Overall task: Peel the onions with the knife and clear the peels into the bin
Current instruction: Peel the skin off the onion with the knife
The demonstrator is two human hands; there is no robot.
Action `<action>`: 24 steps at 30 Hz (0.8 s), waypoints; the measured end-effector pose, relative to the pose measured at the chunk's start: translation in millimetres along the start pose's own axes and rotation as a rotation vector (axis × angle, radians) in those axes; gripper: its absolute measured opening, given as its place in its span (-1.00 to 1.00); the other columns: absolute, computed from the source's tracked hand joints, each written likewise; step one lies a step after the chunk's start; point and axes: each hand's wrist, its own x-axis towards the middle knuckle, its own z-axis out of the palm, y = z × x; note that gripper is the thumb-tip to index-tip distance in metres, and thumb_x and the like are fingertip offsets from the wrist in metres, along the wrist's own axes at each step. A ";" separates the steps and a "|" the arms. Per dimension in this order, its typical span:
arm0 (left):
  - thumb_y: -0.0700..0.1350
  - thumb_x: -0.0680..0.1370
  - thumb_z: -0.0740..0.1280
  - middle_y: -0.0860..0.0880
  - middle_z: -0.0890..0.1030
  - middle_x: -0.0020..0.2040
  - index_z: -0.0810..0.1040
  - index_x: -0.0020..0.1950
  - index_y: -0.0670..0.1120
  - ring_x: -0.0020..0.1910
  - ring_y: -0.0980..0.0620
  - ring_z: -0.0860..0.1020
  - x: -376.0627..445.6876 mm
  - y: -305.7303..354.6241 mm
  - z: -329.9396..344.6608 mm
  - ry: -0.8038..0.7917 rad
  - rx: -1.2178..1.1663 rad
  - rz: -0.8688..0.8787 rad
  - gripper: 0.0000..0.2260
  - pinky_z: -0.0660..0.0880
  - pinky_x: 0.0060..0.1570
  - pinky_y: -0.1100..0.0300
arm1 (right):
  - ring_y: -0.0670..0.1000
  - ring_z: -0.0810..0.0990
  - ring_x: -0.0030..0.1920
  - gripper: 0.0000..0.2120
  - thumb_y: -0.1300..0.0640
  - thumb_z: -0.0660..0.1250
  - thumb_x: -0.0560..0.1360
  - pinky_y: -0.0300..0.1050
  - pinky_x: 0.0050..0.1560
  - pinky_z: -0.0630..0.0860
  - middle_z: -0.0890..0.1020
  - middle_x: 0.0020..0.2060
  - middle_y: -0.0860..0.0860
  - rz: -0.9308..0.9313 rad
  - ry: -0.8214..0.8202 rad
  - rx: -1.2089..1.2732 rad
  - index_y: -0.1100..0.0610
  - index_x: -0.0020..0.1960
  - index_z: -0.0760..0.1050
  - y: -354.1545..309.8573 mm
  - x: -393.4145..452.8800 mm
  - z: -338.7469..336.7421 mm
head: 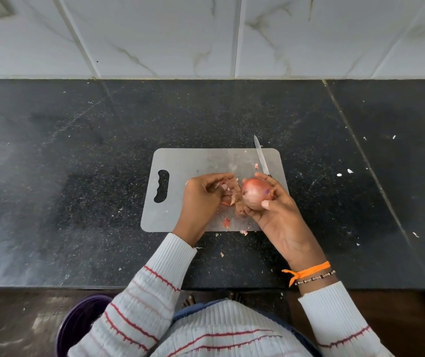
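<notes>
The knife [261, 156] shows only its blade, which points away over the far right corner of the cutting board [180, 161]; its handle is hidden behind the fingers of the right hand [276, 210]. How that hand keeps hold of the knife cannot be made out. The bin [77, 328], a dark purple tub on the floor below the counter [77, 150] edge, is mostly covered by the left sleeve [149, 292] and cut off near the bottom of the frame. What is inside it cannot be seen.

The onion [255, 193] sits in the right hand above the near right part of the board, the fingers curled round its far side and the thumb pressed on its near side. Its reddish skin is still largely on, with a small purple patch showing near the top right. The left hand [201, 199] is just beside the onion on its left, fingers curled and gripping a loose bunch of dry peels [232, 189] that reaches up against the onion. Whether those peels are still attached to the onion is hard to tell.

A few small peel scraps [226, 222] lie on the board under the hands and just off its near edge. White flecks are scattered over the dark counter to the right. An orange thread [306, 273] and a bead bracelet circle the right wrist.
</notes>
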 end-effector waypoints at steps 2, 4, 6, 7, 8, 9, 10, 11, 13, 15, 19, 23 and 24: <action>-0.46 0.49 0.22 -0.05 0.66 -0.01 0.61 0.12 -0.15 -0.06 0.06 0.63 -0.4 -0.9 1.7 0.001 0.088 0.035 -0.66 0.58 0.06 0.11 | 0.01 0.58 -0.09 -0.42 0.28 0.45 0.24 -0.15 -0.12 0.57 0.55 0.09 0.16 -0.035 -0.021 -0.025 0.17 0.24 0.42 -3.1 -1.0 1.6; -0.46 0.48 0.22 -0.08 0.63 0.11 0.57 0.21 -0.15 0.12 0.05 0.57 -2.4 1.5 3.8 -0.021 0.145 0.065 -0.61 0.49 0.21 0.13 | -0.04 0.57 -0.12 -0.46 0.41 0.41 0.32 -0.23 -0.16 0.56 0.53 0.02 0.14 -0.061 0.021 -0.131 0.16 0.26 0.42 -5.4 -3.1 3.7; -0.42 0.49 0.24 -0.07 0.59 0.21 0.54 0.25 -0.12 0.22 0.09 0.51 -4.0 3.8 5.3 -0.029 0.211 0.124 -0.61 0.42 0.28 0.18 | -0.04 0.58 -0.07 -0.46 0.42 0.39 0.35 -0.24 -0.05 0.54 0.52 0.07 0.12 -0.080 0.089 -0.310 0.07 0.26 0.45 -4.9 -4.9 3.6; -0.38 0.50 0.27 -0.04 0.58 0.21 0.56 0.24 -0.10 0.21 0.11 0.51 -4.2 5.2 5.5 -0.028 0.223 0.151 -0.65 0.43 0.26 0.18 | -0.03 0.59 -0.02 -0.45 0.35 0.44 0.33 -0.20 0.03 0.53 0.53 0.13 0.10 -0.087 0.124 -0.407 0.01 0.25 0.46 -3.8 -5.4 3.0; -0.32 0.51 0.31 -0.01 0.61 0.17 0.58 0.20 -0.09 0.14 0.12 0.55 -4.8 7.5 5.7 -0.035 0.214 0.168 -0.70 0.47 0.21 0.17 | -0.01 0.60 0.03 -0.44 0.30 0.48 0.29 -0.15 0.10 0.52 0.53 0.17 0.08 -0.090 0.161 -0.482 -0.02 0.23 0.46 -3.0 -6.2 2.3; -0.27 0.51 0.35 0.02 0.63 0.11 0.61 0.15 -0.08 0.04 0.14 0.58 -5.9 10.7 6.2 -0.054 0.198 0.169 -0.75 0.51 0.15 0.16 | -0.01 0.60 0.06 -0.43 0.29 0.51 0.28 -0.11 0.14 0.51 0.53 0.17 0.08 -0.095 0.189 -0.528 -0.03 0.22 0.45 -2.4 -6.7 2.2; -0.22 0.49 0.39 0.05 0.64 0.05 0.63 0.11 -0.07 -0.02 0.15 0.59 -7.5 13.8 7.1 -0.078 0.196 0.164 -0.79 0.53 0.10 0.18 | -0.01 0.60 0.07 -0.43 0.32 0.52 0.28 -0.09 0.15 0.52 0.54 0.16 0.08 -0.103 0.202 -0.555 -0.01 0.20 0.43 -1.9 -7.0 1.7; -0.17 0.47 0.42 0.08 0.64 0.01 0.63 0.09 -0.06 -0.02 0.16 0.59 -9.6 16.6 8.3 -0.095 0.218 0.168 -0.80 0.53 0.08 0.22 | 0.00 0.59 0.09 -0.44 0.35 0.51 0.29 -0.09 0.14 0.53 0.54 0.15 0.08 -0.114 0.198 -0.578 0.01 0.18 0.42 -1.9 -7.1 1.8; -0.12 0.42 0.48 0.10 0.63 -0.01 0.64 0.07 -0.04 0.02 0.16 0.59 -13.2 18.9 11.2 -0.103 0.295 0.204 -0.76 0.54 0.04 0.28 | -0.01 0.60 0.10 -0.47 0.39 0.49 0.31 -0.12 0.10 0.55 0.55 0.13 0.07 -0.141 0.183 -0.633 0.03 0.17 0.42 -2.5 -7.5 3.7; -0.12 0.39 0.50 0.09 0.64 0.00 0.64 0.05 -0.02 0.01 0.18 0.59 -15.7 19.0 13.5 -0.097 0.339 0.228 -0.75 0.55 0.00 0.31 | -0.04 0.60 0.09 -0.48 0.39 0.49 0.31 -0.11 0.10 0.56 0.57 0.10 0.03 -0.163 0.172 -0.701 0.02 0.15 0.43 -3.0 -8.1 5.6; -0.16 0.40 0.47 0.08 0.65 -0.04 0.64 0.01 -0.04 -0.07 0.21 0.61 -18.3 20.4 14.9 -0.073 0.368 0.208 -0.80 0.54 -0.04 0.36 | -0.09 0.58 0.09 -0.47 0.35 0.49 0.32 -0.11 0.09 0.57 0.55 0.07 -0.13 -0.173 0.178 -0.831 -0.01 0.17 0.42 -4.0 -9.8 7.6; -0.19 0.39 0.45 0.09 0.65 -0.10 0.65 -0.04 -0.04 -0.11 0.20 0.62 -18.7 23.5 13.6 -0.074 0.358 0.169 -0.83 0.54 -0.06 0.36 | -0.12 0.56 0.09 -0.45 0.32 0.51 0.30 -0.16 0.08 0.56 0.52 0.05 -0.20 -0.190 0.162 -0.915 0.00 0.19 0.41 -4.7 -10.7 9.2; -0.20 0.38 0.46 0.08 0.65 -0.11 0.65 -0.05 -0.05 -0.11 0.20 0.62 -18.5 23.7 13.3 -0.075 0.356 0.162 -0.83 0.55 -0.05 0.33 | -0.12 0.56 0.08 -0.45 0.32 0.52 0.29 -0.17 0.08 0.56 0.52 0.06 -0.20 -0.195 0.160 -0.933 0.01 0.19 0.41 -4.6 -10.5 9.5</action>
